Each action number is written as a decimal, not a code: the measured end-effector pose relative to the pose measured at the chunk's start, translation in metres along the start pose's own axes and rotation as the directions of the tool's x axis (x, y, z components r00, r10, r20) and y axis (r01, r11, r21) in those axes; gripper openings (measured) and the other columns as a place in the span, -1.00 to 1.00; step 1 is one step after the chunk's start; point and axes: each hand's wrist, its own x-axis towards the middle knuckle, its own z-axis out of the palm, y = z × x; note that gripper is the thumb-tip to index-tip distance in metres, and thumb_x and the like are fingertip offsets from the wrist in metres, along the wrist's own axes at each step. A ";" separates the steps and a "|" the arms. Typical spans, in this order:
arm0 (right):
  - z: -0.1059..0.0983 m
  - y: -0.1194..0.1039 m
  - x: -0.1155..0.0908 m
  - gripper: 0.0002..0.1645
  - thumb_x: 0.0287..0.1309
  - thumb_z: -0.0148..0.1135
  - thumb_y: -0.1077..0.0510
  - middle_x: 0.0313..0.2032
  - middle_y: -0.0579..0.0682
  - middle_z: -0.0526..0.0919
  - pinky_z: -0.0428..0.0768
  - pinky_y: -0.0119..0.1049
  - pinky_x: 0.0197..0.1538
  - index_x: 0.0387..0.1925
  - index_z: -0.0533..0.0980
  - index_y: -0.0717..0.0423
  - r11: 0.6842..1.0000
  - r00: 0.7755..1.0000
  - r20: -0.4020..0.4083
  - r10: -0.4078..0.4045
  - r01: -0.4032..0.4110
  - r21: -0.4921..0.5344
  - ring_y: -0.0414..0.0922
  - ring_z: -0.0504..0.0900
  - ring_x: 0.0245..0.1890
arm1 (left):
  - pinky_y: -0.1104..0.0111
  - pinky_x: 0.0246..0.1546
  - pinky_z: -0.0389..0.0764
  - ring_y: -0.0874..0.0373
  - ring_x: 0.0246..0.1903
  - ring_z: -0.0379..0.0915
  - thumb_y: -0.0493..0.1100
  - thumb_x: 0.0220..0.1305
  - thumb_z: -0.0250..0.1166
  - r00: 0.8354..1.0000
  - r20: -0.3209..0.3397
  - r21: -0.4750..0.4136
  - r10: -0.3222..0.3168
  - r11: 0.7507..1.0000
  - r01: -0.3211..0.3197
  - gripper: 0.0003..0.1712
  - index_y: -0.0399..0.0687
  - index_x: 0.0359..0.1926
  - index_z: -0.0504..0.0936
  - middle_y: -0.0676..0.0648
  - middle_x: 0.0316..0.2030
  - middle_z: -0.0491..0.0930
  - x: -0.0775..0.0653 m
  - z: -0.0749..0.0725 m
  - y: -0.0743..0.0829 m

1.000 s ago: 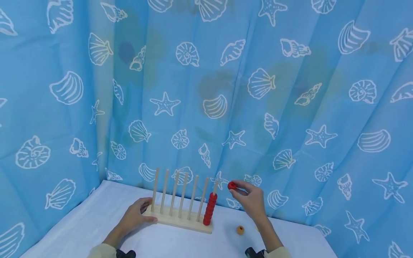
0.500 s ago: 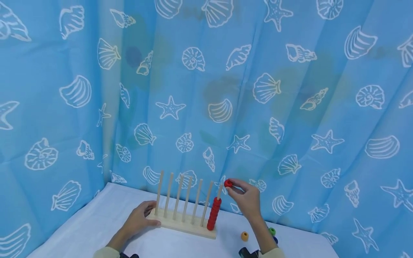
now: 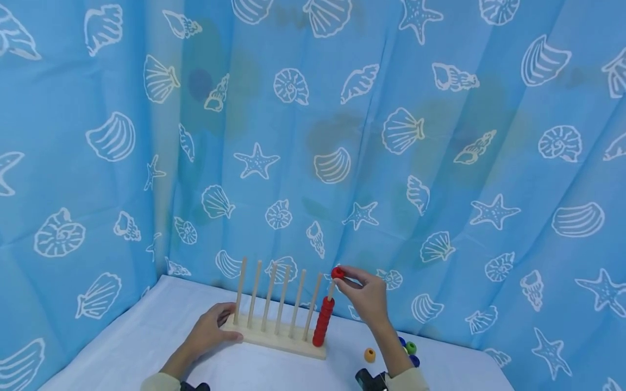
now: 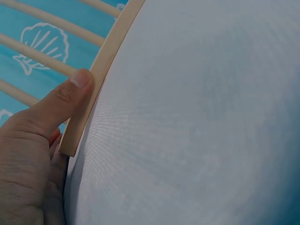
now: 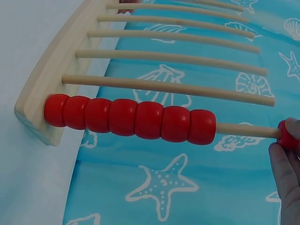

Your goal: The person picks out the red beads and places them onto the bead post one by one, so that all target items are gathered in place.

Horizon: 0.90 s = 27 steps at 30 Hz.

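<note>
A pale wooden base [image 3: 274, 341] with several upright pegs stands on the white-covered table. Red beads [image 5: 150, 120] are stacked on the rightmost peg [image 5: 243, 130], whose upper part is bare. My right hand [image 3: 367, 296] pinches one more red bead [image 3: 337, 272] between thumb and fingers, right at the tip of that peg. In the right wrist view the bead meets the peg's end. My left hand [image 3: 212, 330] grips the left end of the base, its thumb [image 4: 80, 80] along the front edge and its fingers behind. The other pegs [image 3: 269, 298] carry no beads.
An orange bead [image 3: 369, 355] lies on the table right of the base. Green [image 3: 411, 347] and blue beads [image 3: 414, 360] lie beyond my right forearm, partly hidden by it. A blue curtain [image 3: 303, 136] with white shell prints hangs behind the table [image 3: 146, 336].
My right hand has brought the red bead leftward from beside the peg to its tip. The left hand keeps its grip on the base. The head view has shifted slightly.
</note>
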 end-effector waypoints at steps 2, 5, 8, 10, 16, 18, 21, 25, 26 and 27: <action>0.002 0.000 0.001 -0.57 0.06 0.46 0.21 -0.06 0.11 0.69 0.69 -0.22 -0.10 0.01 0.63 0.19 1.000 1.000 -0.003 0.009 -0.009 0.001 0.05 0.71 -0.08 | 0.10 0.21 0.47 -0.19 0.20 0.40 0.09 -0.44 0.67 1.000 0.000 0.002 0.003 1.000 -0.003 0.14 -0.28 0.24 0.44 -0.22 0.12 0.51 0.000 -0.001 0.000; 0.004 -0.001 0.001 -0.58 0.04 0.47 0.21 -0.08 0.07 0.70 0.69 -0.25 -0.11 -0.01 0.65 0.15 0.999 0.999 -0.015 0.030 -0.031 -0.009 0.01 0.72 -0.10 | 0.11 0.21 0.47 -0.18 0.20 0.40 0.08 -0.43 0.67 1.000 0.008 -0.008 0.002 1.000 -0.002 0.13 -0.28 0.24 0.43 -0.21 0.12 0.52 0.000 -0.001 0.000; 0.005 0.000 0.000 -0.58 0.03 0.48 0.22 -0.10 0.02 0.71 0.70 -0.26 -0.12 -0.01 0.65 0.14 0.999 0.999 -0.024 0.048 -0.048 -0.024 -0.04 0.72 -0.11 | 0.12 0.21 0.47 -0.18 0.20 0.40 0.08 -0.42 0.67 1.000 0.013 -0.011 0.000 1.000 0.000 0.13 -0.28 0.24 0.43 -0.21 0.12 0.51 -0.002 -0.001 0.000; 0.006 0.000 -0.001 -0.59 0.02 0.49 0.20 -0.11 -0.03 0.71 0.70 -0.25 -0.12 -0.02 0.66 0.10 0.998 0.998 -0.031 0.059 -0.060 -0.030 -0.08 0.72 -0.12 | 0.12 0.21 0.47 -0.18 0.21 0.39 0.08 -0.43 0.67 1.000 0.011 -0.007 -0.001 1.000 0.001 0.13 -0.27 0.24 0.43 -0.21 0.13 0.51 -0.001 -0.001 0.000; 0.006 0.002 -0.003 -0.60 0.03 0.49 0.17 -0.11 -0.06 0.71 0.70 -0.22 -0.11 -0.02 0.67 0.02 0.996 0.996 -0.041 0.082 -0.083 -0.025 -0.11 0.72 -0.12 | 0.10 0.21 0.47 -0.18 0.22 0.39 0.08 -0.43 0.67 1.000 0.009 0.014 -0.012 1.000 0.012 0.13 -0.25 0.25 0.43 -0.21 0.14 0.51 0.001 0.000 0.001; 0.006 0.003 -0.004 -0.61 0.04 0.48 0.17 -0.11 -0.06 0.71 0.70 -0.22 -0.10 -0.02 0.67 0.03 0.997 0.996 -0.042 0.079 -0.080 -0.018 -0.11 0.72 -0.12 | 0.10 0.21 0.47 -0.19 0.21 0.39 0.09 -0.43 0.66 1.000 0.008 0.018 -0.012 1.000 0.011 0.13 -0.25 0.25 0.43 -0.22 0.14 0.51 0.001 0.000 0.002; 0.007 0.005 -0.004 -0.61 0.05 0.47 0.17 -0.12 -0.05 0.71 0.70 -0.24 -0.10 -0.02 0.66 0.05 0.997 0.997 -0.041 0.071 -0.071 -0.013 -0.10 0.72 -0.12 | 0.11 0.21 0.47 -0.18 0.21 0.39 0.09 -0.42 0.66 1.000 0.009 0.020 -0.010 1.000 0.010 0.13 -0.25 0.25 0.43 -0.21 0.13 0.51 0.001 0.000 0.003; 0.008 0.008 -0.005 -0.59 0.05 0.48 0.16 -0.11 -0.02 0.71 0.70 -0.23 -0.11 -0.01 0.65 0.12 0.998 0.998 -0.031 0.054 -0.055 -0.015 -0.05 0.73 -0.13 | 0.10 0.21 0.47 -0.19 0.20 0.40 0.05 -0.41 0.67 1.000 0.005 0.010 -0.009 1.000 0.009 0.11 -0.27 0.24 0.44 -0.21 0.12 0.51 -0.001 0.000 0.004; 0.008 0.009 -0.005 -0.58 0.05 0.47 0.16 -0.11 0.00 0.71 0.70 -0.22 -0.10 -0.01 0.65 0.15 0.999 0.998 -0.029 0.048 -0.049 -0.014 -0.03 0.73 -0.13 | 0.09 0.21 0.47 -0.19 0.20 0.40 0.04 -0.41 0.67 1.000 0.006 0.009 -0.008 1.000 0.008 0.11 -0.28 0.24 0.43 -0.22 0.12 0.51 -0.002 0.000 0.004; 0.008 0.009 -0.005 -0.58 0.05 0.47 0.17 -0.11 0.00 0.71 0.70 -0.22 -0.11 -0.02 0.65 0.16 0.999 0.998 -0.028 0.048 -0.048 -0.017 -0.02 0.73 -0.13 | 0.10 0.22 0.47 -0.19 0.20 0.40 0.04 -0.41 0.67 1.000 0.007 0.008 -0.011 1.000 0.011 0.10 -0.28 0.24 0.44 -0.21 0.12 0.51 -0.002 0.000 0.005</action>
